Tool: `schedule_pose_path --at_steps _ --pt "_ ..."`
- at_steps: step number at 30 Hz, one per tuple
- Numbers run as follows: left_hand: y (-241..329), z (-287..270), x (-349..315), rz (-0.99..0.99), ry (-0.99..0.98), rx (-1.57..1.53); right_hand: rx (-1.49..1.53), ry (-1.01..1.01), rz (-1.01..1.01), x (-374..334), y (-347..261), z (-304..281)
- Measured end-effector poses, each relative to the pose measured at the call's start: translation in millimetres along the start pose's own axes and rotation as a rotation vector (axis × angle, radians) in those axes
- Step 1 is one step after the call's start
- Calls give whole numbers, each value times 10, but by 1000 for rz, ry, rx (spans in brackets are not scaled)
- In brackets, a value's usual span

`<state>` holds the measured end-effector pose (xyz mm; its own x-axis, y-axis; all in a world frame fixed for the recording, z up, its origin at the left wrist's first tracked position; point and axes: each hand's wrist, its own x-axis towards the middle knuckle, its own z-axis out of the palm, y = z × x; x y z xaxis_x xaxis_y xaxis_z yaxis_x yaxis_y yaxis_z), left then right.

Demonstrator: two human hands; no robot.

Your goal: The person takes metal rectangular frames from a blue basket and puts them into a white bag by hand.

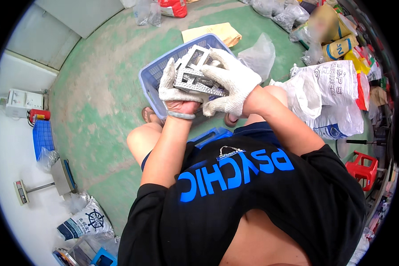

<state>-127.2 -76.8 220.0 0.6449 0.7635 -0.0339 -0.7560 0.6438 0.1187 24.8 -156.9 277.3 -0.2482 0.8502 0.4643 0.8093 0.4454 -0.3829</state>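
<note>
A silver-grey rectangular frame part (191, 71) with square openings and a textured surface is held up between my two hands. Whether it is one piece or several stacked together, I cannot tell. My left hand (177, 94), in a white knitted glove, supports it from the left and below, thumb upright along its side. From the right, my gloved right hand (233, 80) closes over it, fingers across the top and right end. Beneath and behind the part stands a blue plastic basket (150, 71); my hands hide much of its inside.
A brown paper sheet (221, 32) and a clear plastic bag (259, 55) lie beyond the basket. White sacks (334, 84) crowd the right side, near a red stool (362, 168). At left are a platform scale (63, 176) and a printed sack (88, 220).
</note>
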Motion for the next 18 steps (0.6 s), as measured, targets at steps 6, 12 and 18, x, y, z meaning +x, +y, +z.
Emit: schedule_pose_path --at_steps 6,12,18 --pt "-148 142 -38 9 -152 82 -23 -33 -105 -67 -67 -228" --pt "-192 267 -53 25 -172 34 7 177 -106 -113 -94 -127" --pt "-180 255 -82 110 -116 68 -106 370 -280 -76 -23 -83"
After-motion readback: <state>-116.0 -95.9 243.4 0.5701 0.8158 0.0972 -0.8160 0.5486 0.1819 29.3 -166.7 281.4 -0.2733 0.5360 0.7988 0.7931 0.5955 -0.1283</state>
